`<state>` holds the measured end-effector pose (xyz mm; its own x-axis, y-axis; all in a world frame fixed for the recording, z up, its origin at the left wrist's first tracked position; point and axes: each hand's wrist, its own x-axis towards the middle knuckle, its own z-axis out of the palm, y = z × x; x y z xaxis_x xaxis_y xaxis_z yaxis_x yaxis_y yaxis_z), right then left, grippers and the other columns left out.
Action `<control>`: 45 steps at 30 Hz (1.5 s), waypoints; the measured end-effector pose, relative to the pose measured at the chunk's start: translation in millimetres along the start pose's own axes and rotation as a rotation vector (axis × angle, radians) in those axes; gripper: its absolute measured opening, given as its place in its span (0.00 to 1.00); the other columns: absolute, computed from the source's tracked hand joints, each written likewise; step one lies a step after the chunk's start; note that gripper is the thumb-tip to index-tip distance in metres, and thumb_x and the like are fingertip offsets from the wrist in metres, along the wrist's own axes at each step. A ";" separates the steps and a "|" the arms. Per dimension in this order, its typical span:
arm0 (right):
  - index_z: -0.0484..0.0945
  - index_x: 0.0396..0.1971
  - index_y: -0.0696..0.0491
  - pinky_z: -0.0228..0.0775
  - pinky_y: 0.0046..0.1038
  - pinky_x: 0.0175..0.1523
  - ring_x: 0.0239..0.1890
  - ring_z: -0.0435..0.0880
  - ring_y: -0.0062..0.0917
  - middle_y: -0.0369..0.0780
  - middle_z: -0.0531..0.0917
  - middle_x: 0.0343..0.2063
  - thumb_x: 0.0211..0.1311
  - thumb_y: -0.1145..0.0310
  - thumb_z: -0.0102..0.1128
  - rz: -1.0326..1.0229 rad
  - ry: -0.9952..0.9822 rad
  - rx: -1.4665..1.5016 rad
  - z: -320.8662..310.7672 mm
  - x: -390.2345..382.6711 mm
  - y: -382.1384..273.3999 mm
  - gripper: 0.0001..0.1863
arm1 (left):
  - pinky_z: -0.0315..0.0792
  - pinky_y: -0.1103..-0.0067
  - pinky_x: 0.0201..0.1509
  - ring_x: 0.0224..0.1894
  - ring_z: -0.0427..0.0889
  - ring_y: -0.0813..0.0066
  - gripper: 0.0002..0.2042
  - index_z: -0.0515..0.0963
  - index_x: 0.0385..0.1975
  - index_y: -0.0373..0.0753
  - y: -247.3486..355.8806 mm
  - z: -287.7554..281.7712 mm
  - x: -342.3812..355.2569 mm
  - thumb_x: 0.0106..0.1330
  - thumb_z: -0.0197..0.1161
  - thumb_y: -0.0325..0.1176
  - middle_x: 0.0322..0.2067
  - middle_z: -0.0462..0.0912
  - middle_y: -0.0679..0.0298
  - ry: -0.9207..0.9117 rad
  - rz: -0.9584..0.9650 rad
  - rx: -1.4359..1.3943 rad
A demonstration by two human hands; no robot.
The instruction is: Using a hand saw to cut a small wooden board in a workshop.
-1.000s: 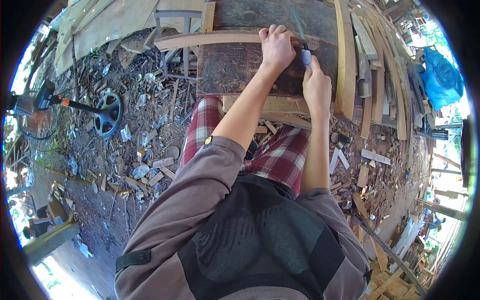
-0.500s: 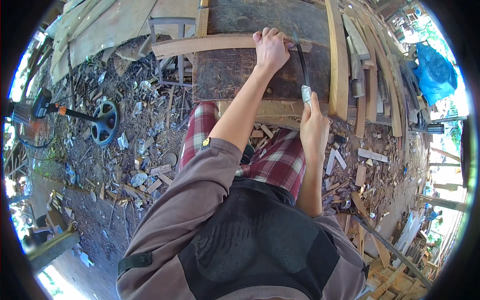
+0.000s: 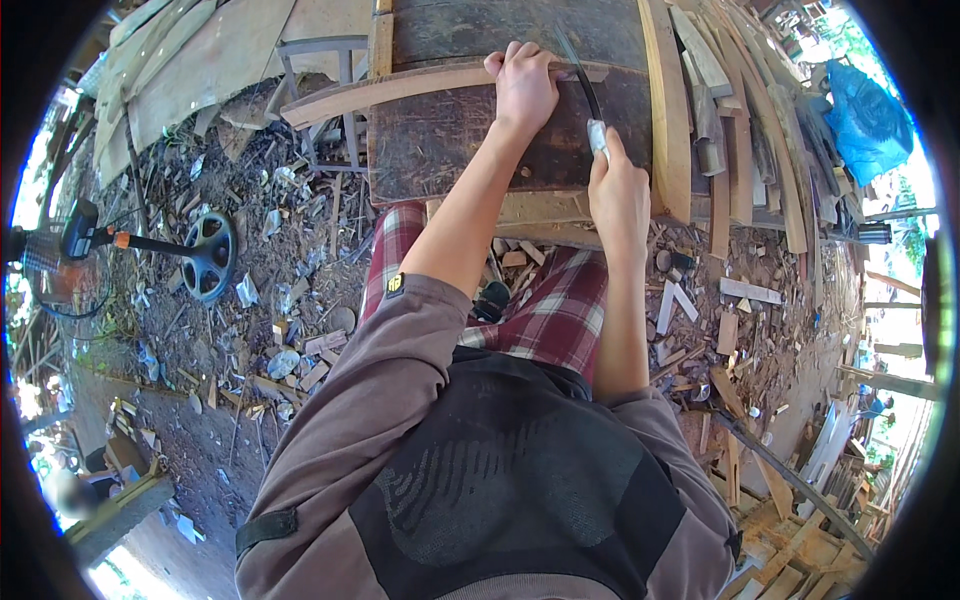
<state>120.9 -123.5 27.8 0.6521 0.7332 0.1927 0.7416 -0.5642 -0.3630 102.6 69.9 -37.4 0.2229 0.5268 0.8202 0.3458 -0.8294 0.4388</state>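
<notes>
At one dark bench (image 3: 440,145) we counted two bare hands. The left hand (image 3: 525,85) was closed over one wood strip (image 3: 400,90), gripping it near its right end; its fingertips were hidden from us. The strip lay crosswise on the bench, its left end jutting past the edge above one grey metal frame (image 3: 322,43). The right hand (image 3: 620,190) gripped one long thin tool (image 3: 590,98) by its white handle (image 3: 597,133), the dark blade slanting away and leftward across the strip, just right of the left hand. Whether blade and wood touched, we could not tell; the far end was blurred. One thick pale beam (image 3: 668,120) ran along the bench's right side; beyond it lay planks (image 3: 740,170), too many to count, then one blue bag (image 3: 868,115). Two legs in plaid trousers (image 3: 560,310) showed below the bench. On the ground (image 3: 170,430), two pale slats (image 3: 666,307) made a V at right. We noted one fan (image 3: 208,258) with a round black base at left.
</notes>
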 end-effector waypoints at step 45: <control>0.73 0.50 0.53 0.71 0.48 0.54 0.51 0.79 0.51 0.57 0.81 0.45 0.69 0.66 0.45 -0.071 -0.229 0.090 -19.2 76.9 -0.3 0.14 | 0.57 0.67 0.53 0.42 0.78 0.67 0.07 0.85 0.34 0.42 20.2 -22.0 -9.2 0.56 0.66 0.27 0.31 0.83 0.67 -0.053 0.037 0.055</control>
<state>173.8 -74.3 60.3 0.5385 0.8425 0.0130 0.7605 -0.4794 -0.4380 87.4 44.2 -28.0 0.2842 0.5061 0.8143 0.3852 -0.8381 0.3864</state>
